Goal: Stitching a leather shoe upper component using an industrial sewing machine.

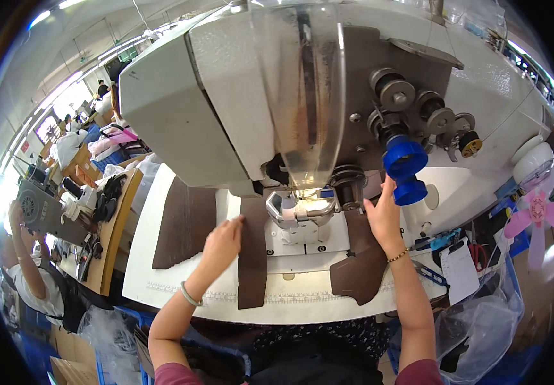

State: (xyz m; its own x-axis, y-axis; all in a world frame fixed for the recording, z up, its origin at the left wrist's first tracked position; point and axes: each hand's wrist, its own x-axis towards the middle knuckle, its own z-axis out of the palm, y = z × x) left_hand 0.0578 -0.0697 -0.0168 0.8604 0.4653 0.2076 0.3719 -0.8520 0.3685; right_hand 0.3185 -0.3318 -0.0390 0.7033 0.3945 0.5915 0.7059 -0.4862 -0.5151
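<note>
A sewing machine point(232, 115) with a pale head fills the upper middle, its metal presser foot area point(302, 208) lit from above. My left hand point(224, 240) is closed, with its fingertips at the left edge of a long brown leather-like strip point(252, 269). Whatever lies between those fingertips is hidden. To its left a wider brown panel point(184, 228) lies flat. My right hand point(386, 218) is right of the presser foot, thumb and index finger apart, the index reaching up below the blue knobs point(405, 160). Beside it lies a brown shaped piece point(358, 273).
A ruler strip point(213, 296) runs along the front of the white table point(142, 269). Scissors point(478, 256), a cutter point(431, 276) and white paper point(460, 269) lie on the right, near a pink fan point(535, 215). Clear plastic point(482, 327) hangs below. Another person point(30, 276) sits at the left.
</note>
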